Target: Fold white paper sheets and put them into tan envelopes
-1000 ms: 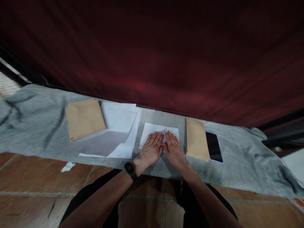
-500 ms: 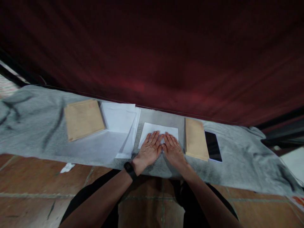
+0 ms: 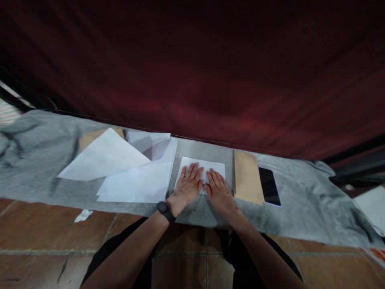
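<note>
My left hand (image 3: pixel 189 185) lies flat with fingers stretched on a small white sheet of paper (image 3: pixel 187 161), which looks folded. On the right part of the same paper rests my right hand (image 3: pixel 220 188), palm down and fingers extended. My palms hide the paper's middle and much of its lower edge. Left of it are several larger white sheets (image 3: pixel 135 182), loosely overlapping. One white sheet (image 3: pixel 108 156) slants across the brown envelopes (image 3: pixel 90 137), covering most of them.
To the right of my hands lies another pile of brown envelopes (image 3: pixel 248 176), and a phone (image 3: pixel 269 186) touches or nearly touches it. Everything lies on a grey cloth (image 3: pixel 303 200) before a dark red curtain (image 3: pixel 192 80). A crumpled white scrap (image 3: pixel 83 215) is on the tiled floor.
A loose white sheet on the left has shifted and now lies over the brown envelopes. Both hands stay flat on the small paper, the left a little farther from the right.
</note>
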